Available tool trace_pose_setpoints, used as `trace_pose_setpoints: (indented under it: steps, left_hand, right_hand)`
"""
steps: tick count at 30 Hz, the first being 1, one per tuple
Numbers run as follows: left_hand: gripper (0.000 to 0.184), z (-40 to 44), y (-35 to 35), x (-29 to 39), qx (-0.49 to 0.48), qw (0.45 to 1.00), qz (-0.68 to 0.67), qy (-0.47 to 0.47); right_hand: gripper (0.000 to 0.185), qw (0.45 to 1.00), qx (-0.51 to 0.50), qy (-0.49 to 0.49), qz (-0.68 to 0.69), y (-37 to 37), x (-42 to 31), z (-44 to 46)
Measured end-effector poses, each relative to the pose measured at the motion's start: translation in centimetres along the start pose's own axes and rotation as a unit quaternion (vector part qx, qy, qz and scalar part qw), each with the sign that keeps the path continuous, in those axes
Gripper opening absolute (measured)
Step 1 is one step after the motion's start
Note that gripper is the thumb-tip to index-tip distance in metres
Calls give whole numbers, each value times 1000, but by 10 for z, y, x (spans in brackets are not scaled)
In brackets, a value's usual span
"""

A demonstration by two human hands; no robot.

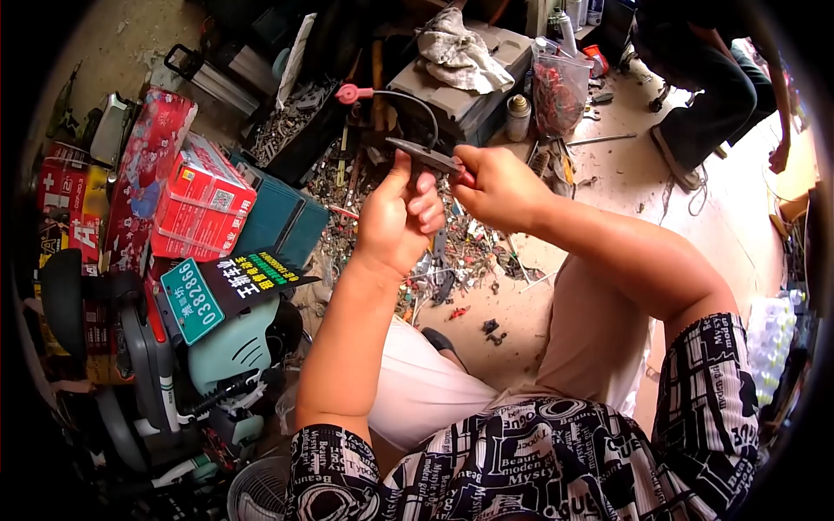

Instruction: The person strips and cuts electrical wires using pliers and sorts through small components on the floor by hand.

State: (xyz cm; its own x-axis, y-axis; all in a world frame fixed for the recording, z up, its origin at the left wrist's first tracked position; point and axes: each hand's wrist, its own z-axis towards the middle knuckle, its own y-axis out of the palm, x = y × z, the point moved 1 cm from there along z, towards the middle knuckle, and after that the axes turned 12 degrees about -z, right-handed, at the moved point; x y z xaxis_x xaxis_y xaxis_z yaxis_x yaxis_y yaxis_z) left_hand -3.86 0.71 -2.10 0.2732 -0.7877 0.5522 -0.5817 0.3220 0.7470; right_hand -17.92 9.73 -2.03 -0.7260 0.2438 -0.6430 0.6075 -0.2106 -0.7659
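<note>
My right hand (495, 187) is closed round the red handle of a pair of pliers (426, 156), whose dark jaws point left. Just below the jaws, my left hand (400, 217) has its fingers curled, with the thumb up near the tool's tip. What the left fingers hold, if anything, is too small to make out. A thin dark cable (421, 100) with a pink and red end piece (351, 94) arches above the pliers, its lower end close to the jaws.
Small parts and scraps (347, 187) litter the floor ahead. A grey toolbox (482, 43) bears a cloth (460, 54), with a spray can (518, 119) beside it. Red boxes (204, 200) and a scooter (230, 347) stand left. Another person's legs (717, 108) are at upper right.
</note>
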Motion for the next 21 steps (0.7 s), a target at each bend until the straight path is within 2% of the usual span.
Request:
trace_pose_setpoints:
  steps: [3,6,8,10,12,14,15,16,18,19,20,21]
  left_hand:
    - [46,-11,-3,0,-150,973,-95,-149]
    - [51,-28,-2,-12,-200,938,-116,-259]
    - [53,-42,-1,-22,-223,918,-82,-317]
    - [54,-48,-3,-26,-213,917,-50,-334]
    - [51,-46,-13,-26,-211,930,-60,-296]
    - [47,-44,-14,-27,-101,987,27,-120]
    - [46,-41,-16,-24,-88,985,150,-7]
    - [43,-39,-17,-20,-47,969,231,73]
    - [34,-35,-10,-13,-6,898,365,244]
    - [24,-31,-10,-10,-8,859,417,297]
    - [22,-30,-10,-7,0,817,477,324]
    - [22,-28,-9,-5,21,791,500,351]
  right_hand:
    - [16,977,91,-184,-61,-6,9,2]
    - [20,921,145,-346,-108,-20,16,1]
    - [26,879,127,-447,-109,-28,16,1]
    - [29,869,114,-467,-117,-24,17,-3]
    - [26,879,106,-451,-115,-20,15,-5]
    - [21,935,82,-330,-105,-11,17,-4]
    - [17,956,46,-273,-91,-7,15,-3]
    - [18,973,38,-216,-73,0,16,-1]
    - [27,997,-37,-72,14,7,10,1]
    - [32,995,-42,-50,69,11,10,3]
    - [32,995,-42,-52,69,12,7,2]
    - [31,990,-67,-14,124,15,4,2]
